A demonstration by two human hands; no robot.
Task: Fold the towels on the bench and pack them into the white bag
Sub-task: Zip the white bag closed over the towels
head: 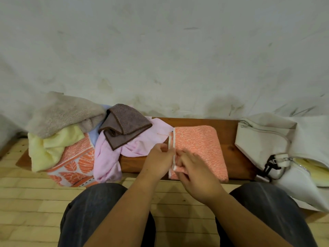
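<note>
A folded orange towel [199,145], pale-patterned and hemmed white, lies on the worktop [229,139]; left hand [158,157] and right hand [194,175] both pinch its hemmed edge.

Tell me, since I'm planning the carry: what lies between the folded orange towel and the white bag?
Only bare bench wood, per the head view.

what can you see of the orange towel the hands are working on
The orange towel is cloth with a pale pattern and a white hem on its left edge. It lies folded into a rectangle on the wooden bench, its near edge hanging over the front. The left hand and right hand both pinch the hem.
</note>
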